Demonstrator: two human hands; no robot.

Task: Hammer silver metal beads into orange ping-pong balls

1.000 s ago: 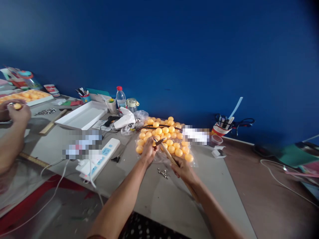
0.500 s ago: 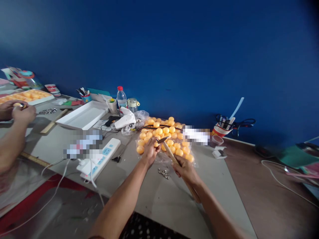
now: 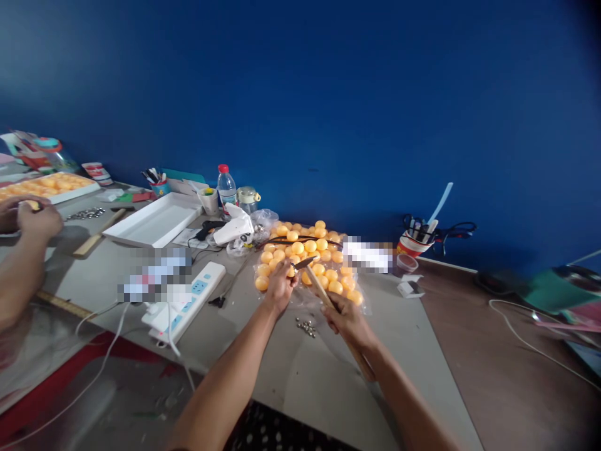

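Gripping a wooden-handled hammer (image 3: 318,285) in the wrapped right hand (image 3: 348,318), dark head close beside the left hand (image 3: 280,289); pinching a partly hidden orange ball (image 3: 291,272) there, with bagged balls (image 3: 335,287) just beyond and metal pieces (image 3: 307,327) on the table (image 3: 300,376) left of the right hand.

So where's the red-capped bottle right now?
In the head view, the red-capped bottle stands left of centre near the blue wall, just left of the lidded jar.

Hammer handle (image 3: 318,286) partly hidden
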